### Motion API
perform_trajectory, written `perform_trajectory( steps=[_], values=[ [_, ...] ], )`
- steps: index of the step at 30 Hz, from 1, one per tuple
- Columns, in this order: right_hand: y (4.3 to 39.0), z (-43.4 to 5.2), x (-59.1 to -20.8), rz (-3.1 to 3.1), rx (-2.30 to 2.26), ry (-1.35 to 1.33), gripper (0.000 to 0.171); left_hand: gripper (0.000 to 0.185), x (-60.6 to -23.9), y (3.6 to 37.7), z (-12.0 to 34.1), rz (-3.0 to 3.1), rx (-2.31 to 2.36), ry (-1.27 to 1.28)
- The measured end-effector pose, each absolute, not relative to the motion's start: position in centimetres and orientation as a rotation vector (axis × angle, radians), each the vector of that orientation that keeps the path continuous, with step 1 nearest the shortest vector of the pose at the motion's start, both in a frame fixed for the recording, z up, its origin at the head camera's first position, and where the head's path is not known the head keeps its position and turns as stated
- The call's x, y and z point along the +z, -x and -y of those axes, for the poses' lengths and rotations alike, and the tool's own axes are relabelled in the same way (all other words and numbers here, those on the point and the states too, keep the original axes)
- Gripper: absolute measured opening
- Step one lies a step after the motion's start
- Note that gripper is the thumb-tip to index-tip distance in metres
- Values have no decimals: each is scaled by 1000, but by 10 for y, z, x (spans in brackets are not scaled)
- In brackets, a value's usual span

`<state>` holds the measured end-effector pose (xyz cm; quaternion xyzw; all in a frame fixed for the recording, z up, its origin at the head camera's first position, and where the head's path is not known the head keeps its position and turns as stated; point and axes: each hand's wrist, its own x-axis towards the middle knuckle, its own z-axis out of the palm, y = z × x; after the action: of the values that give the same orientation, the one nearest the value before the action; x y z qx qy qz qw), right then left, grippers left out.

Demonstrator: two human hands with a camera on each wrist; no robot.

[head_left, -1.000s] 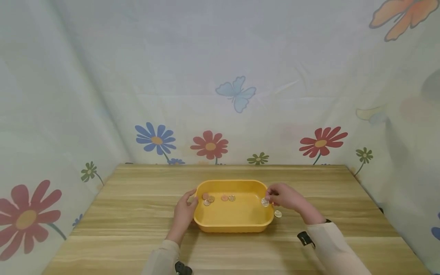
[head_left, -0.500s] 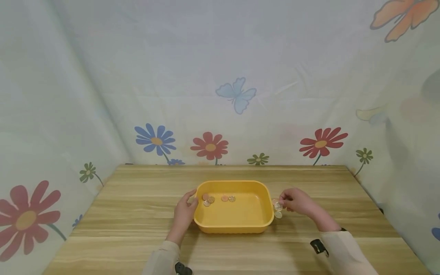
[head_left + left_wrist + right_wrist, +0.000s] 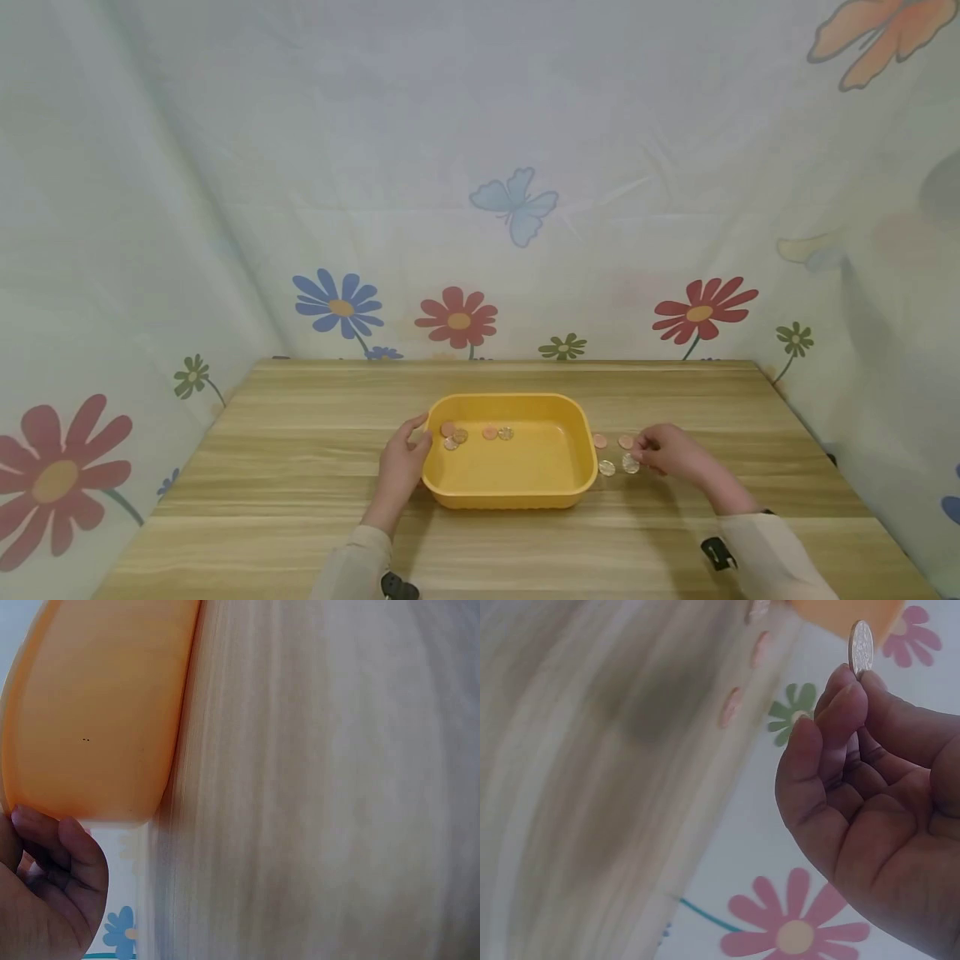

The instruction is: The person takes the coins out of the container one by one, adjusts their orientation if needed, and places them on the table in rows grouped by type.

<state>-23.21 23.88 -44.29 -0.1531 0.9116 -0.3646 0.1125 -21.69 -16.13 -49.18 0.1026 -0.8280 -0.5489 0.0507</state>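
My right hand (image 3: 671,454) pinches a silver-coloured coin (image 3: 862,646) between thumb and fingertips, with the coin's face upright in the right wrist view. In the head view this hand is above the table, right of a yellow plastic basin (image 3: 510,500). Near it on the table lie two copper-coloured coins (image 3: 626,442) and a pale shiny coin (image 3: 607,468) close to the basin's right wall. My left hand (image 3: 405,458) grips the basin's left rim, fingers outside the wall in the left wrist view. Several coins (image 3: 490,432), copper and pale, lie inside toward the left and back.
The wood-grain table (image 3: 300,475) extends around the basin on all sides. Behind and beside it hangs a white cloth (image 3: 420,125) printed with flowers and butterflies. Black straps (image 3: 717,553) circle both wrists.
My right hand has moved right, from over the basin's right end to above the table, carrying the silver coin. Copper coins it covered now show. My left hand and the basin have stayed put.
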Motion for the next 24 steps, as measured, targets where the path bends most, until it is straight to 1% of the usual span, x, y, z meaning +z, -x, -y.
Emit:
perform_trajectory(
  steps=[11, 24],
  values=[
    [240, -254, -460, -2668, -1063, 444, 13, 44, -490, 215, 161, 2518, -1685, -322],
    [247, -247, -467, -2708, -947, 384, 15, 44, -486, 214, 159, 2520, -1688, -321]
  ],
)
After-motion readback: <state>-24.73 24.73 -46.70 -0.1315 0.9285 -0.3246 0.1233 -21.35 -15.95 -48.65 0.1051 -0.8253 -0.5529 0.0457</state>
